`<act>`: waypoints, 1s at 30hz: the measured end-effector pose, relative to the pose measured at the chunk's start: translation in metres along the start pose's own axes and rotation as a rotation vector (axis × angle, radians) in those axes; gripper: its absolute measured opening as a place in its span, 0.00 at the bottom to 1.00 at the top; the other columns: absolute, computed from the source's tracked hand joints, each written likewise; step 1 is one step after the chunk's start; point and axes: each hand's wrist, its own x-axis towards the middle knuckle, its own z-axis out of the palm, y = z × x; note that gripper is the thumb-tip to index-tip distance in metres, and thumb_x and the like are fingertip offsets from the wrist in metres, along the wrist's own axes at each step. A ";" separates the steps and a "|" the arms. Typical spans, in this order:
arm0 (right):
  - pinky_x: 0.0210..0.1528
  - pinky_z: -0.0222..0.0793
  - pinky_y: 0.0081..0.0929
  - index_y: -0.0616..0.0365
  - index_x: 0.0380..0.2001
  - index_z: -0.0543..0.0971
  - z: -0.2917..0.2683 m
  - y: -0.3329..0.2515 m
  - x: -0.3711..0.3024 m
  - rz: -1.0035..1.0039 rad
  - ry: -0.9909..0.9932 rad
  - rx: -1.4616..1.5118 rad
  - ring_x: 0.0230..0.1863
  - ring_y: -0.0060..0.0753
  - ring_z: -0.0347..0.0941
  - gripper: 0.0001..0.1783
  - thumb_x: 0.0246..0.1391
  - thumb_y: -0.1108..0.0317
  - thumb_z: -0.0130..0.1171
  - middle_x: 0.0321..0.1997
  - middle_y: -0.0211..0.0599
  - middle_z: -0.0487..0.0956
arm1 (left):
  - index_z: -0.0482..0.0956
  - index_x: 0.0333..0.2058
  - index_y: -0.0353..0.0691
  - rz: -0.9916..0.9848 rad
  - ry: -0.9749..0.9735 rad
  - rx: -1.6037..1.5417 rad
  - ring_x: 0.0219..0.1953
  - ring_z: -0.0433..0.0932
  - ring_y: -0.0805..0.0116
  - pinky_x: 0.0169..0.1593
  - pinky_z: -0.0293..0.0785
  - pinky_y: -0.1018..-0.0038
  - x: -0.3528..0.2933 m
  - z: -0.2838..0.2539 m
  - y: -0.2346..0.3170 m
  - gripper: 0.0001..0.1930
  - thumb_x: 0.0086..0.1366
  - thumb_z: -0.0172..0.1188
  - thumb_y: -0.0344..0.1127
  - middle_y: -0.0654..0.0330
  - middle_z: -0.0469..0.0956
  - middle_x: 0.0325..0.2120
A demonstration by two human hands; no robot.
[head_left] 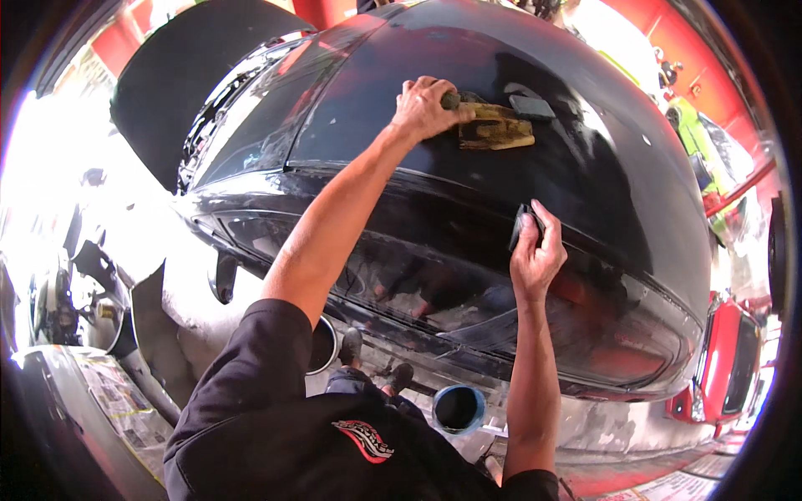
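Note:
My left hand [424,108] is closed over the car's dark roof [401,63]. A bunched olive-brown piece, apparently cloth, pokes out of its fist beside the thumb. Right next to it a yellow-brown, folded cloth [498,134] lies on the roof; whether the two are one piece I cannot tell. A grey, flat block [532,106] rests just beyond that cloth. Nearer to me, above the roof's side edge, my right hand [537,255] pinches a small black pad [521,225] between thumb and fingers. Its exact kind is hard to make out.
Below the car's side, a blue-rimmed bucket [459,409] with dark contents stands on the floor. The side mirror [223,277] sticks out at left, and the hood [196,79] is raised. A grey panel with paper [113,392] is at lower left; a red car [723,363] is at right.

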 end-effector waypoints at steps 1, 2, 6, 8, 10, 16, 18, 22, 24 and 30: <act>0.47 0.80 0.32 0.64 0.51 0.81 0.000 -0.001 0.002 0.015 -0.012 -0.001 0.45 0.45 0.86 0.12 0.65 0.76 0.60 0.45 0.51 0.86 | 0.86 0.40 0.43 -0.028 -0.082 -0.034 0.51 0.82 0.55 0.63 0.70 0.57 -0.002 -0.003 0.013 0.24 0.60 0.70 0.60 0.55 0.86 0.38; 0.47 0.81 0.33 0.64 0.52 0.80 0.000 -0.002 0.004 0.030 -0.025 -0.002 0.46 0.47 0.86 0.13 0.65 0.76 0.61 0.45 0.51 0.86 | 0.87 0.38 0.44 -0.056 -0.164 -0.068 0.48 0.83 0.53 0.63 0.69 0.57 -0.004 -0.004 0.027 0.24 0.58 0.70 0.60 0.54 0.86 0.37; 0.54 0.78 0.41 0.59 0.57 0.79 0.000 0.004 0.027 0.057 -0.168 -0.096 0.53 0.55 0.84 0.18 0.65 0.72 0.62 0.53 0.50 0.85 | 0.86 0.30 0.37 -0.004 -0.033 -0.271 0.39 0.85 0.46 0.49 0.79 0.55 -0.011 0.005 0.119 0.22 0.55 0.70 0.54 0.45 0.85 0.31; 0.56 0.78 0.42 0.58 0.60 0.78 0.000 0.020 0.049 -0.013 -0.197 -0.196 0.55 0.57 0.82 0.21 0.64 0.73 0.61 0.55 0.52 0.84 | 0.85 0.33 0.34 -0.038 -0.124 -0.474 0.39 0.85 0.40 0.47 0.81 0.55 -0.011 0.010 0.146 0.22 0.56 0.71 0.51 0.41 0.84 0.33; 0.57 0.77 0.44 0.59 0.59 0.79 0.003 0.039 0.063 0.072 -0.218 -0.142 0.56 0.58 0.82 0.21 0.63 0.74 0.59 0.56 0.54 0.83 | 0.82 0.40 0.33 -0.194 -0.184 -0.582 0.42 0.84 0.40 0.48 0.81 0.54 -0.011 0.012 0.147 0.21 0.59 0.71 0.47 0.40 0.84 0.35; 0.52 0.77 0.46 0.60 0.56 0.81 -0.004 0.058 0.065 0.118 -0.255 -0.353 0.51 0.63 0.81 0.18 0.64 0.69 0.61 0.49 0.60 0.84 | 0.86 0.39 0.36 -0.170 0.045 -0.629 0.42 0.86 0.48 0.48 0.83 0.61 -0.013 -0.017 0.088 0.14 0.61 0.72 0.40 0.46 0.86 0.38; 0.52 0.76 0.47 0.59 0.60 0.78 0.006 0.042 0.067 0.147 -0.265 -0.463 0.52 0.64 0.80 0.22 0.64 0.66 0.63 0.49 0.61 0.83 | 0.88 0.39 0.38 -0.302 -0.054 -0.745 0.42 0.87 0.54 0.49 0.83 0.64 -0.017 -0.050 0.057 0.12 0.63 0.71 0.40 0.48 0.87 0.39; 0.54 0.76 0.46 0.60 0.60 0.77 0.015 0.052 0.068 0.131 -0.149 -0.382 0.54 0.62 0.81 0.24 0.64 0.65 0.64 0.52 0.62 0.82 | 0.88 0.39 0.41 -0.053 -0.107 -0.557 0.39 0.86 0.56 0.46 0.83 0.63 -0.039 -0.090 0.031 0.15 0.62 0.74 0.45 0.51 0.86 0.36; 0.56 0.76 0.44 0.61 0.60 0.78 0.009 0.075 0.067 0.003 -0.105 -0.340 0.56 0.58 0.81 0.24 0.64 0.65 0.65 0.56 0.59 0.82 | 0.89 0.39 0.47 0.278 -0.165 -0.348 0.44 0.83 0.57 0.50 0.78 0.59 -0.068 -0.096 0.049 0.16 0.57 0.75 0.49 0.57 0.86 0.36; 0.60 0.73 0.37 0.61 0.58 0.80 -0.003 0.059 0.065 0.104 -0.196 -0.253 0.57 0.45 0.82 0.19 0.68 0.65 0.62 0.55 0.52 0.84 | 0.82 0.28 0.47 0.260 0.003 -0.187 0.34 0.78 0.58 0.36 0.78 0.60 -0.115 -0.096 0.053 0.12 0.62 0.70 0.47 0.60 0.77 0.28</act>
